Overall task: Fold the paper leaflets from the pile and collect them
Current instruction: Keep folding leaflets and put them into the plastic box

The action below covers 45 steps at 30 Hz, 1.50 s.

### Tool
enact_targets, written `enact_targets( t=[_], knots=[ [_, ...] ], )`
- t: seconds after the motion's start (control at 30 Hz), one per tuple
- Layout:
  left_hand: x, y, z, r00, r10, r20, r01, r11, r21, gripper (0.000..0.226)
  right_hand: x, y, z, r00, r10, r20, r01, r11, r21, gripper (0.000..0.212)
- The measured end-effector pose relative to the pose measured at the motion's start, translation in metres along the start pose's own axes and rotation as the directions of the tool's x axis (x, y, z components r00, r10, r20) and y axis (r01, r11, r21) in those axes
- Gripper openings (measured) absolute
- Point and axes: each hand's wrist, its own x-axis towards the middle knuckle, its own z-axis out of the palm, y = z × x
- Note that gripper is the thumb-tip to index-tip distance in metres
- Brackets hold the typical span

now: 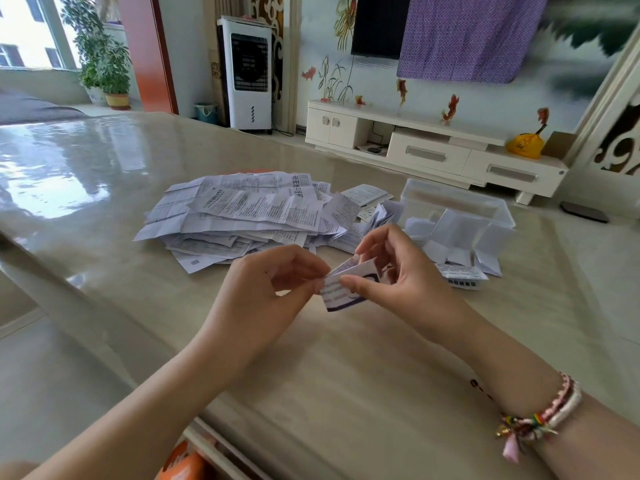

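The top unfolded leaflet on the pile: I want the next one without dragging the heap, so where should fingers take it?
Probably at the near right corner of the top leaflet, coming from the right hand's side. Its creased edge lifts off the pile there, leaving a free lip to pinch, while its left part lies flat on other sheets.

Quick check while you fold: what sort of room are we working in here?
Most likely a home living room: a wall-mounted TV above a low white media cabinet, a standing air cooler, and a potted plant by the window.

Left hand (pixel 273 282) and right hand (pixel 391 271) pinch a folded leaflet (pixel 341 289)
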Motion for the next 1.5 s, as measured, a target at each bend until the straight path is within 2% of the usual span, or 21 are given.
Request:
enact_targets(
  t=[0.13, 0.23, 0.5, 0.7, 0.83, 1.0, 1.1, 1.2, 1.27, 1.37, 1.5],
  knots=[
    [0.002, 0.002, -0.003, 0.998, -0.054, -0.014, 0.052, 0.995, -0.082, 0.021, 0.002, 0.000, -0.005, 0.998, 0.069, 0.006, -0.069, 0.997, -0.043, 0.036],
    [0.003, 0.004, -0.005, 0.995, -0.097, -0.010, 0.094, 0.986, -0.138, 0.019, 0.002, -0.004, -0.007, 0.993, 0.088, 0.077, -0.092, 0.994, 0.052, 0.018],
    [0.003, 0.011, -0.002, 0.966, -0.254, 0.057, 0.259, 0.924, -0.280, 0.009, 0.003, -0.006, -0.004, 0.994, 0.098, 0.053, -0.109, 0.962, 0.252, 0.026],
    [0.005, 0.015, -0.001, 0.964, -0.264, 0.020, 0.258, 0.919, -0.298, 0.007, 0.004, -0.007, -0.002, 0.992, 0.105, 0.064, -0.119, 0.945, 0.306, 0.026],
    [0.004, 0.018, 0.001, 0.960, -0.273, 0.070, 0.280, 0.897, -0.341, 0.011, 0.004, -0.005, -0.006, 0.993, 0.105, 0.058, -0.119, 0.931, 0.346, 0.022],
    [0.010, 0.022, 0.006, 0.945, -0.313, 0.089, 0.324, 0.874, -0.361, 0.010, 0.004, -0.006, -0.016, 0.994, 0.079, 0.078, -0.102, 0.930, 0.354, 0.010],
    [0.016, 0.024, 0.010, 0.938, -0.333, 0.096, 0.344, 0.853, -0.393, 0.016, 0.004, -0.005, -0.029, 0.992, 0.063, 0.106, -0.092, 0.952, 0.291, 0.019],
    [0.022, 0.026, 0.020, 0.925, -0.344, 0.162, 0.380, 0.839, -0.388, 0.012, 0.004, -0.002, -0.041, 0.992, 0.070, 0.102, -0.095, 0.959, 0.266, 0.017],
    [0.025, 0.026, 0.027, 0.921, -0.335, 0.199, 0.386, 0.853, -0.352, 0.008, 0.006, 0.001, -0.051, 0.993, 0.108, 0.040, -0.114, 0.966, 0.231, 0.015],
    [0.032, 0.027, 0.036, 0.925, -0.319, 0.205, 0.370, 0.876, -0.307, 0.007, 0.011, 0.013, -0.073, 0.966, 0.186, -0.182, -0.143, 0.963, 0.228, 0.017],
    [0.039, 0.030, 0.047, 0.924, -0.305, 0.229, 0.360, 0.896, -0.259, 0.008, 0.018, 0.036, -0.103, 0.811, 0.284, -0.511, -0.243, 0.959, 0.146, 0.021]
  ],
)
